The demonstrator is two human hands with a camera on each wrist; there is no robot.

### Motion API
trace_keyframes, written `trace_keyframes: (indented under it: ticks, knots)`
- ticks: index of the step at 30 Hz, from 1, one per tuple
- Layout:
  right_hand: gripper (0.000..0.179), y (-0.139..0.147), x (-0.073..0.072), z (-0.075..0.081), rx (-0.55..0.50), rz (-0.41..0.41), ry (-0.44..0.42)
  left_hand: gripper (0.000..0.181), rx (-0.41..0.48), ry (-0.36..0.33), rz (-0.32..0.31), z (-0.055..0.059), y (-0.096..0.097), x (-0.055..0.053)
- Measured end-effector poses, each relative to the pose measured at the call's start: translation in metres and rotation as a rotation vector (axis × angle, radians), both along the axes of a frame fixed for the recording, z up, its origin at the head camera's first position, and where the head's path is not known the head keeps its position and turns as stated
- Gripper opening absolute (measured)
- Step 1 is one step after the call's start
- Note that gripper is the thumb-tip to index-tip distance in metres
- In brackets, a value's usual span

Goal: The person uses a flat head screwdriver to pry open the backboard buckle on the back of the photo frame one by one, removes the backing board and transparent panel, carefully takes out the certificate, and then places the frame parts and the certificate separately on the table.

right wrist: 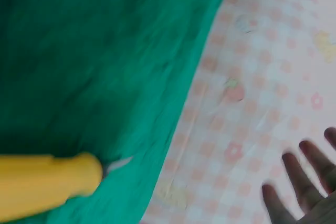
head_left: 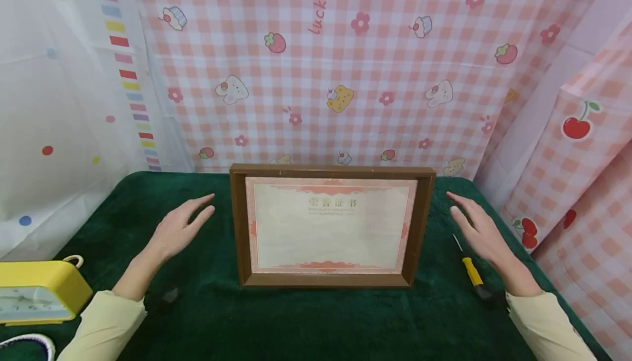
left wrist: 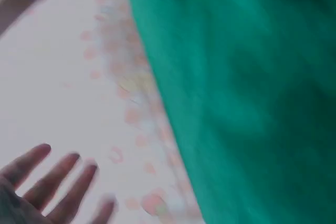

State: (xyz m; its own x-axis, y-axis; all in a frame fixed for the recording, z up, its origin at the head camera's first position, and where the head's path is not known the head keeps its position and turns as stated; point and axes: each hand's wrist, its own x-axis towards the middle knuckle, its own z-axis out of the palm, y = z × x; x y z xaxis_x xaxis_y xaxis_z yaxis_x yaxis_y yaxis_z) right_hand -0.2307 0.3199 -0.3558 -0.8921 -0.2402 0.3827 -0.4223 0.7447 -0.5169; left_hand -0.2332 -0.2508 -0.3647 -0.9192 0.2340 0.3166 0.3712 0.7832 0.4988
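Note:
A brown picture frame [head_left: 326,280] with a pink-bordered certificate [head_left: 326,235] inside stands upright on the green cloth. To its left my left hand [head_left: 180,226] is held apart from it, fingers straight and holding nothing. On the other side my right hand [head_left: 479,229] faces the frame, also empty and extended. A screwdriver [head_left: 472,272] with a yellow and black handle lies beside the right hand, its thin shaft pointing away from me. In the right wrist view the yellow handle of the screwdriver [right wrist: 52,184] looms close, with spread fingers [right wrist: 299,179] at the lower right.
A yellow alarm clock [head_left: 44,284] stands at the left, with a white and purple looped item [head_left: 37,340] in front of it. A small dark object [head_left: 170,295] lies near the left sleeve. Checked pink curtains [head_left: 316,75] hang behind the green-covered table [head_left: 306,328].

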Motion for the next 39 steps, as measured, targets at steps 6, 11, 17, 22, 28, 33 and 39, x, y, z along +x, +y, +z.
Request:
trace_keyframes:
  ticks: [6,11,17,22,28,33,39]
  knots:
    - [0.035,-0.016,0.005,0.01,-0.204,0.116,-0.061,0.04,0.349,-0.11,-0.184,0.015,0.02,0.008]
    - [0.034,-0.024,0.007,0.013,-0.292,0.259,-0.158,0.041,0.349,-0.197,-0.199,0.016,0.027,0.011]
    - [0.037,-0.028,0.009,0.012,-0.316,0.293,-0.259,0.043,0.344,-0.284,-0.261,0.014,0.026,0.01]
    - [0.041,-0.031,0.009,0.009,-0.36,0.271,-0.332,0.053,0.428,-0.451,-0.344,0.016,0.026,0.009]
    - [0.047,-0.034,0.012,0.008,-0.412,0.26,-0.399,0.056,0.53,-0.583,-0.382,0.021,0.028,0.012]
    - [0.042,-0.033,0.018,0.007,-0.487,0.357,-0.393,0.062,0.573,-0.644,-0.394,0.026,0.029,0.02]
    - [0.041,-0.033,0.021,0.009,-0.694,0.649,-0.457,0.064,0.63,-0.682,-0.433,0.03,0.032,0.029]
